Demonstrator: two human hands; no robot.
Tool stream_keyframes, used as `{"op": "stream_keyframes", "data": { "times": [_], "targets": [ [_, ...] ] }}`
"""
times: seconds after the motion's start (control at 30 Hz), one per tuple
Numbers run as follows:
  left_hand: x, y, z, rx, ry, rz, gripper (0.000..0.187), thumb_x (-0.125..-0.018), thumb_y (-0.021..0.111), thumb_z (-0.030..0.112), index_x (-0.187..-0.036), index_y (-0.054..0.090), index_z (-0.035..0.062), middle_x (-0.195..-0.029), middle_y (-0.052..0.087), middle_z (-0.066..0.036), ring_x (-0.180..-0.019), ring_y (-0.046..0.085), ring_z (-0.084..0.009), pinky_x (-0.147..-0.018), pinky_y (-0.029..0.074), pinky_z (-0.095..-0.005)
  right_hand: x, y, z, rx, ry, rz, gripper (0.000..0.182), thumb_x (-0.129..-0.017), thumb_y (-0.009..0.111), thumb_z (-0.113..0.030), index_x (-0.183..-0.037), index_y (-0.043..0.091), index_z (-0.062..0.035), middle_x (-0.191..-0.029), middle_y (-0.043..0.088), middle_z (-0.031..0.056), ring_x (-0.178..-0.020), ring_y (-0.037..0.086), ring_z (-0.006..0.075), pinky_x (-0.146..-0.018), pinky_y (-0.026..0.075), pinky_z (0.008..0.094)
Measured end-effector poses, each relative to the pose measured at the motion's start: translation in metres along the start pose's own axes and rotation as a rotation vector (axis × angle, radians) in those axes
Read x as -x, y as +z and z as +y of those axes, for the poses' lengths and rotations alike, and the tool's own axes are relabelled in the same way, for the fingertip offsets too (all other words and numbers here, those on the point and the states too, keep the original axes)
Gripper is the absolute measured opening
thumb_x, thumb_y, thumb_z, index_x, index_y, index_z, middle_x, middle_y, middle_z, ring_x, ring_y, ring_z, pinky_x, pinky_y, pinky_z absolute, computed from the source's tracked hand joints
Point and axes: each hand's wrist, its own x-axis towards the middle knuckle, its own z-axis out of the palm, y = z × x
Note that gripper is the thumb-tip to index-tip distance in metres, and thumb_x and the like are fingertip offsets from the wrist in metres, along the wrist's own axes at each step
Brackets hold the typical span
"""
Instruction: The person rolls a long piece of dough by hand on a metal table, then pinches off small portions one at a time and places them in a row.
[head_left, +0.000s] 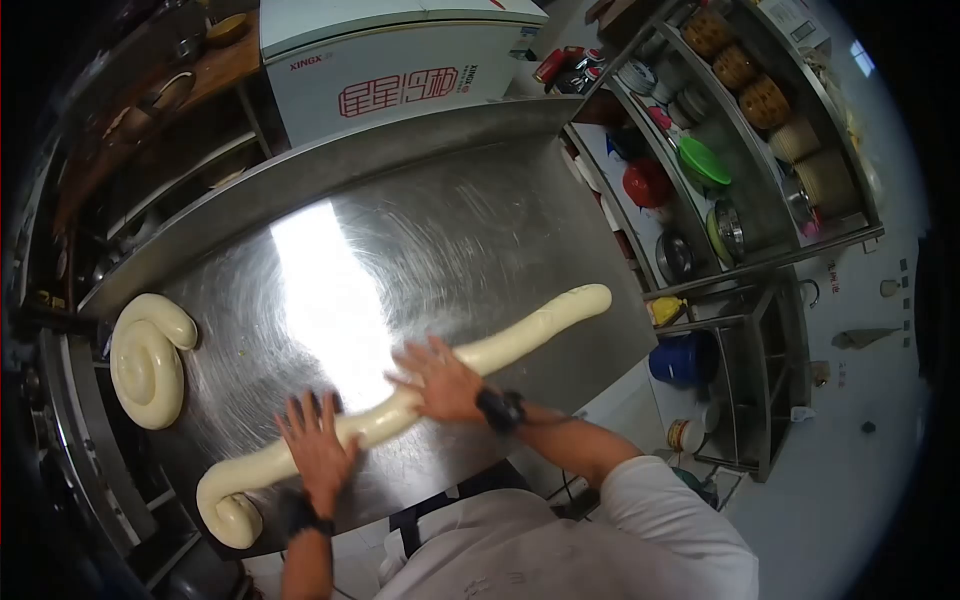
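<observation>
Nearest you, left hand [318, 445]: it lies open and flat, fingers spread, palm down on the dough rope [400, 405], with a dark band at the wrist.
Right hand [440, 382]: also open, palm pressing the rope just beyond the left hand; a black watch [501, 409] sits on that wrist.
Dough rope: a long, pale, smooth roll lying on the counter [470, 230], running from a curled knob by your near left edge, under both palms, out to a tapered tip at the far right.
Risk, thinning: I judge that uneven pressure under your two palms could pinch the rope thin between them and tear it.
Risk, edge: the curled near end sits close to the counter's rim; rolling it outward could let it droop over.
Risk, sticking: the steel looks bare and glossy, so soft dough may drag instead of rolling.
Counter: brushed stainless steel, swirl-scuffed, with a hard white glare patch past your hands.
Coiled dough [150, 358]: a second rope, wound into a fat spiral, well apart on the left side.
Farther back, chest freezer [400, 60]: white, boxy, red lettering.
Shelves [740, 190]: metal racks on the right holding bowls, a green lid and round baskets.
</observation>
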Motion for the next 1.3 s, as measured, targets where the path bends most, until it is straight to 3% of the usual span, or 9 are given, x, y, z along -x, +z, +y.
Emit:
{"op": "stream_keyframes", "data": {
  "times": [0.13,0.2,0.37,0.6,0.7,0.77,0.9,1.1,1.3],
  "targets": [
    [-0.091,-0.002,-0.008,-0.211,-0.052,0.333,0.075,-0.091,0.063,0.047,-0.151,0.047,0.0036,-0.159,0.038,-0.026,-0.149,0.027,-0.0494,-0.122,0.012,-0.0662,-0.060,-0.018,0.044,0.064,0.319,0.171,0.065,-0.104,0.039,-0.056,-0.151,0.050,-0.0115,-0.160,0.042,0.0149,-0.153,0.025,0.0350,-0.124,0.014,0.0577],
    [-0.067,0.008,0.021,0.008,0.139,-0.036,0.075,-0.090,0.063,0.046,-0.150,0.048,0.0036,-0.157,0.042,-0.024,-0.147,0.032,-0.0472,-0.123,0.014,-0.0651,-0.030,-0.022,0.037,-0.053,0.295,-0.113,0.066,-0.102,0.046,-0.054,-0.152,0.049,-0.0109,-0.158,0.044,0.0170,-0.151,0.029,0.0374,-0.124,0.016,0.0570],
    [0.063,0.020,0.088,0.152,0.355,-0.059,0.086,-0.089,0.056,0.070,-0.149,0.051,0.0086,-0.155,0.040,-0.027,-0.143,0.027,-0.0603,-0.116,0.015,-0.0764,0.119,-0.004,-0.013,-0.166,0.093,0.080,0.076,-0.082,0.075,-0.049,-0.149,0.053,-0.0204,-0.152,0.050,0.0131,-0.143,0.044,0.0369,-0.121,0.030,0.0565],
    [-0.124,-0.003,0.109,-0.072,-0.065,0.148,0.078,-0.093,0.060,0.055,-0.154,0.045,0.0086,-0.163,0.031,-0.026,-0.153,0.014,-0.0513,-0.121,0.004,-0.0688,0.001,-0.038,0.093,-0.049,0.150,0.094,0.069,-0.095,0.063,-0.043,-0.150,0.047,-0.0035,-0.158,0.042,0.0182,-0.151,0.033,0.0338,-0.125,0.019,0.0548],
    [-0.134,0.016,0.131,-0.161,0.027,0.095,0.072,-0.095,0.059,0.048,-0.152,0.046,0.0067,-0.157,0.043,-0.022,-0.150,0.027,-0.0481,-0.120,0.015,-0.0679,0.022,-0.067,0.131,-0.100,0.177,0.144,0.071,-0.094,0.064,-0.042,-0.147,0.048,0.0029,-0.156,0.044,0.0199,-0.151,0.032,0.0350,-0.125,0.018,0.0569],
    [-0.087,0.030,0.175,0.248,0.120,-0.050,0.081,-0.089,0.060,0.060,-0.150,0.049,0.0075,-0.149,0.052,-0.020,-0.141,0.039,-0.0462,-0.117,0.022,-0.0674,0.095,-0.062,0.155,-0.125,0.207,0.171,0.068,-0.094,0.065,-0.043,-0.143,0.053,0.0022,-0.155,0.045,0.0201,-0.150,0.034,0.0345,-0.124,0.019,0.0574],
    [-0.013,0.049,0.257,-0.033,0.122,0.123,0.099,-0.083,0.057,0.078,-0.150,0.049,0.0063,-0.146,0.046,-0.035,-0.142,0.034,-0.0522,-0.116,0.017,-0.0722,0.196,-0.037,0.199,0.083,0.157,0.002,0.071,-0.096,0.062,-0.046,-0.152,0.047,-0.0050,-0.159,0.043,0.0160,-0.151,0.032,0.0329,-0.126,0.017,0.0545],
    [-0.184,0.015,0.264,-0.038,-0.156,0.103,0.075,-0.096,0.050,0.063,-0.148,0.050,0.0083,-0.152,0.044,-0.027,-0.147,0.030,-0.0505,-0.116,0.015,-0.0754,0.082,-0.075,0.297,0.032,0.312,0.185,0.066,-0.099,0.055,-0.051,-0.148,0.051,-0.0060,-0.155,0.047,0.0169,-0.149,0.033,0.0359,-0.124,0.020,0.0552],
    [-0.105,0.050,0.312,0.126,0.243,-0.066,0.087,-0.095,0.045,0.070,-0.158,0.036,0.0109,-0.164,0.032,-0.020,-0.149,0.029,-0.0469,-0.119,0.017,-0.0693,0.172,-0.063,0.277,-0.106,0.112,0.060,0.074,-0.090,0.065,-0.052,-0.145,0.053,-0.0040,-0.151,0.049,0.0204,-0.147,0.038,0.0402,-0.121,0.027,0.0559]
  ]
}}
